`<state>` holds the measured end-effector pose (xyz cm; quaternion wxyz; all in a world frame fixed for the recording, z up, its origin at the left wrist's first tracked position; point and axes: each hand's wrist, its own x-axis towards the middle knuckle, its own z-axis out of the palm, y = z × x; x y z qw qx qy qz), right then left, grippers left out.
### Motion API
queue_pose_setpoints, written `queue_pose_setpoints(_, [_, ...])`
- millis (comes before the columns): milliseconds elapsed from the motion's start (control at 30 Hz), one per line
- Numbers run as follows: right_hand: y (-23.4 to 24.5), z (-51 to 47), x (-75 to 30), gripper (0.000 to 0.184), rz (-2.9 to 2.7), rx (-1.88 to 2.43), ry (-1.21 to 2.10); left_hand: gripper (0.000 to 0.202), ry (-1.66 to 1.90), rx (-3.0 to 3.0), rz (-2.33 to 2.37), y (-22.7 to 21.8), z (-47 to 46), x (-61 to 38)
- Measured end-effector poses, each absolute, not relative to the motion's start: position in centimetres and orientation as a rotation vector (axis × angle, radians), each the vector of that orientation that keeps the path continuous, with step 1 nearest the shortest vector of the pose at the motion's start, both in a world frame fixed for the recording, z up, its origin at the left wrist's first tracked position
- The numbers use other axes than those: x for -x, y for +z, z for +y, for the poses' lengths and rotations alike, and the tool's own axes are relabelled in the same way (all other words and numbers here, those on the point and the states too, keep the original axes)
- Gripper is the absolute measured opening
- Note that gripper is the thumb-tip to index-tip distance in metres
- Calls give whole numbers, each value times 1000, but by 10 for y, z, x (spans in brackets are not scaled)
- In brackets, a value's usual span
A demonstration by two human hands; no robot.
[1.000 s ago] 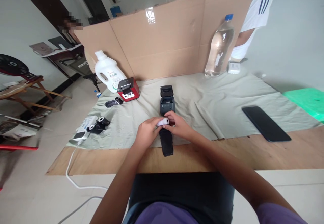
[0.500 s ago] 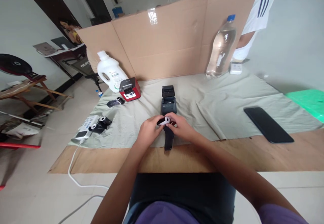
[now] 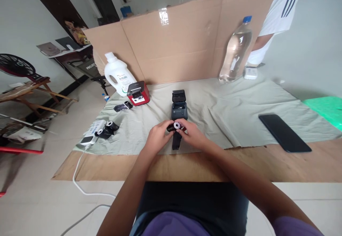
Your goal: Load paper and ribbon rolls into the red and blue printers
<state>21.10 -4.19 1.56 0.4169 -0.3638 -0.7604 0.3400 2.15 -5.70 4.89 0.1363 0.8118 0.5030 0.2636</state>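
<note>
Between my two hands is a small paper roll (image 3: 176,125) with a dark outer layer and a pale core end facing up. My left hand (image 3: 159,135) pinches it from the left, and my right hand (image 3: 191,132) grips its right side. A dark strip (image 3: 176,141) hangs from the roll toward the table's front edge. Just beyond my fingers stands a small dark portable printer (image 3: 179,112) with its lid (image 3: 178,96) raised. The fingers partly cover the roll.
A red printer (image 3: 138,93) and white jug (image 3: 120,74) stand at the left. Dark rolls (image 3: 107,131) lie by a white power strip (image 3: 92,133). A phone (image 3: 284,132) lies right, near a green bag (image 3: 324,109). A water bottle (image 3: 235,51) leans on the cardboard (image 3: 176,47); a person stands behind.
The roll has turned slightly in my fingers, so its round end shows more. The hanging dark strip reaches less far down. My hands have barely shifted.
</note>
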Motion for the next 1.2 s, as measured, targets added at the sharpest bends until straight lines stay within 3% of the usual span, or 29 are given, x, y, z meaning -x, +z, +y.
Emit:
queue_pose_setpoints(100, [13,-44,-206,31,-1817,950,960,27,947,-2373,1456,41,-59,-24])
queue_pose_setpoints(233, [10,-48,-200,28,-1848,1001,868,25,1088,-2348,1487,27,-59,-32])
queue_pose_setpoints(400, [5,-48,-198,37,-1759,1092,784,19,1031,-2409,1587,22,-56,-38])
queue_pose_setpoints(700, [-3,-42,-199,63,-1855,982,771,40,829,-2367,1535,25,-57,-26])
queue_pose_setpoints(800, [-9,-46,-192,58,-1678,1023,869,35,888,-2355,1562,24,-61,-25])
queue_pose_setpoints(967, [-18,-52,-182,30,-1596,1009,975,19,943,-2395,1634,19,-66,-28])
queue_pose_setpoints(1100, [-24,-52,-182,35,-1624,1066,927,12,843,-2497,1748,13,-66,-32])
queue_pose_setpoints(1200, [-26,-50,-184,43,-1600,1075,936,26,815,-2510,1628,12,-64,-28])
